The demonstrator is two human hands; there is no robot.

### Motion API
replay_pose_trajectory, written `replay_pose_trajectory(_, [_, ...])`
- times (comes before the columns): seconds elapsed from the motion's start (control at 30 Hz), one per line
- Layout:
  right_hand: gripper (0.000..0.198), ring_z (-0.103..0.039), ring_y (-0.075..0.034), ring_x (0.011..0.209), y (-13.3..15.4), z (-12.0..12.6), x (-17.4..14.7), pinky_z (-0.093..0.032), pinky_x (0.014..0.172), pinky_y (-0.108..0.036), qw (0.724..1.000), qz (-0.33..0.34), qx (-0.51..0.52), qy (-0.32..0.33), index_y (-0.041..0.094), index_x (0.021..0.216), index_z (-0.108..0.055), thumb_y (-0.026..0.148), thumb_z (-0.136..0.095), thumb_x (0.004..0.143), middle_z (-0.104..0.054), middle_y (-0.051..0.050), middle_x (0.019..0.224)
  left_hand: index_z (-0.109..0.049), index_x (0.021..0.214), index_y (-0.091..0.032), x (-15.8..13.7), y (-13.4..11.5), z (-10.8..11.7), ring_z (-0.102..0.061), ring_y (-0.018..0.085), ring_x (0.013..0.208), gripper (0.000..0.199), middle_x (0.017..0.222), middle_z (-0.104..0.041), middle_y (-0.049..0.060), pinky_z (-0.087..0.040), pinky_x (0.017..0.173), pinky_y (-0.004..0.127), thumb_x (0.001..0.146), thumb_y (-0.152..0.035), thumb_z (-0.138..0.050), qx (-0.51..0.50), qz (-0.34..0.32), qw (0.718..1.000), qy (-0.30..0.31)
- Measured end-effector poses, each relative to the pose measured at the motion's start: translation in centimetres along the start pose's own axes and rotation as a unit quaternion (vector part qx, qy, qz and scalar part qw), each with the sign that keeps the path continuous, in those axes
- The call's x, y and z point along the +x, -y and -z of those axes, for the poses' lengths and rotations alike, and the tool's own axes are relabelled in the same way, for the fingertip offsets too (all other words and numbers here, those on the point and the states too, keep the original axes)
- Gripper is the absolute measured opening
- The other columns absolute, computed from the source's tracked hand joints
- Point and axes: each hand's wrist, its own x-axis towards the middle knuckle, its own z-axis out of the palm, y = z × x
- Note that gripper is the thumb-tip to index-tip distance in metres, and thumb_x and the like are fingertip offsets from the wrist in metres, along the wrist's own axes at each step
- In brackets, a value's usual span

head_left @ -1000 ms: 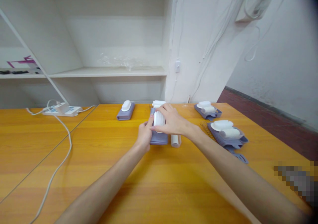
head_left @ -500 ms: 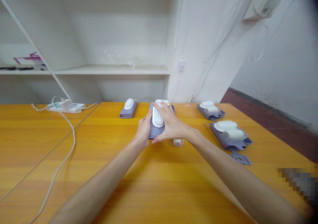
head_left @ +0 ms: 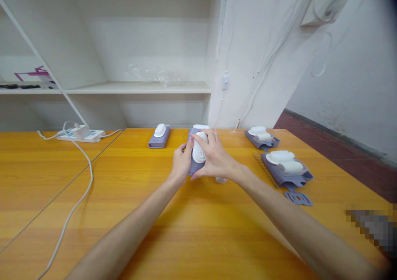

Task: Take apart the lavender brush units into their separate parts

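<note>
My left hand (head_left: 182, 161) is closed around the left side of a grey-purple flat case (head_left: 196, 168), its thumb along the top. Over that case, my right hand (head_left: 218, 158) has its fingers and thumb curled about a white oval piece (head_left: 199, 149) with ridges and slots on its face. Whether this piece rests on the case or is lifted slightly off it, I cannot tell. Behind the fingers shows the edge of another white part (head_left: 201, 127). A small clear-and-white part (head_left: 221, 180) sticks out under my right hand, mostly covered.
A similar purple case (head_left: 159, 142) with a white oval top stands to the left. At right lie two more sets, a far one (head_left: 263, 139) and a near one (head_left: 287, 168), with a flat purple plate (head_left: 299, 198). A power strip (head_left: 82, 135) and white cable (head_left: 91, 174) are at left.
The white oval piece has turned and shifted slightly right under my right hand, whose fingers are now more curled. My left thumb has moved toward it.
</note>
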Motion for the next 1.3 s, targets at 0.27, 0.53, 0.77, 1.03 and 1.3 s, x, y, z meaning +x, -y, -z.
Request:
replay_pose_trajectory(0.27, [0.11,-0.041,-0.034,0.107,-1.6,0.2,0.7,-0.037,0.091,-0.049,0.998,-0.019,-0.03,0.044,0.018,0.132,-0.041,0.058,-0.084,0.039,-0.042,-0.015,0.117,-0.067,0.076,-0.01,0.3,1.7,0.3,-0.052,0.013,0.062,0.052,0.07,-0.065,0.005,-0.037,0.054,0.022,0.07,-0.061,-0.061,0.059,-0.046,0.997,-0.005])
replay_pose_trajectory(0.53, [0.096,-0.04,-0.033,0.11,-1.0,-0.6,0.4,-0.035,0.095,-0.049,0.998,-0.058,-0.016,0.002,0.014,0.129,-0.044,0.053,-0.08,0.049,-0.042,-0.017,0.121,-0.066,0.075,-0.01,0.5,2.0,0.3,-0.05,0.013,0.06,0.052,0.068,-0.063,0.004,-0.035,0.052,0.021,0.073,-0.061,-0.058,0.094,-0.08,0.992,-0.039])
replay_pose_trajectory(0.77, [0.067,-0.031,-0.025,0.13,1.0,-2.3,-0.5,-0.025,0.108,-0.043,0.948,-0.164,0.25,-0.109,0.025,0.137,-0.033,0.045,-0.058,0.078,-0.034,-0.008,0.14,-0.066,0.086,-0.011,0.3,1.2,1.3,-0.054,0.014,0.068,0.051,0.078,-0.066,0.006,-0.039,0.061,0.022,0.076,-0.06,-0.055,0.016,-0.075,0.997,-0.024])
replay_pose_trajectory(1.03, [0.026,-0.062,-0.017,0.08,1.7,-1.9,2.2,-0.05,0.077,-0.03,0.552,-0.435,0.706,-0.084,0.021,0.086,-0.058,0.044,-0.06,0.076,-0.065,0.001,0.077,-0.065,0.081,-0.015,-0.2,0.3,1.1,-0.05,0.013,0.066,0.038,0.071,-0.061,0.001,-0.038,0.061,0.021,0.078,-0.052,-0.057,0.056,-0.113,0.992,0.019])
replay_pose_trajectory(1.3, [0.011,-0.061,-0.016,0.065,1.0,-0.6,1.6,-0.049,0.068,-0.03,0.453,-0.444,0.773,-0.021,0.019,0.079,-0.057,0.027,-0.062,0.075,-0.063,0.002,0.065,-0.063,0.085,-0.017,0.1,1.3,1.3,-0.048,0.012,0.066,0.033,0.073,-0.058,-0.001,-0.036,0.06,0.021,0.082,-0.049,-0.053,0.102,-0.166,0.98,0.039])
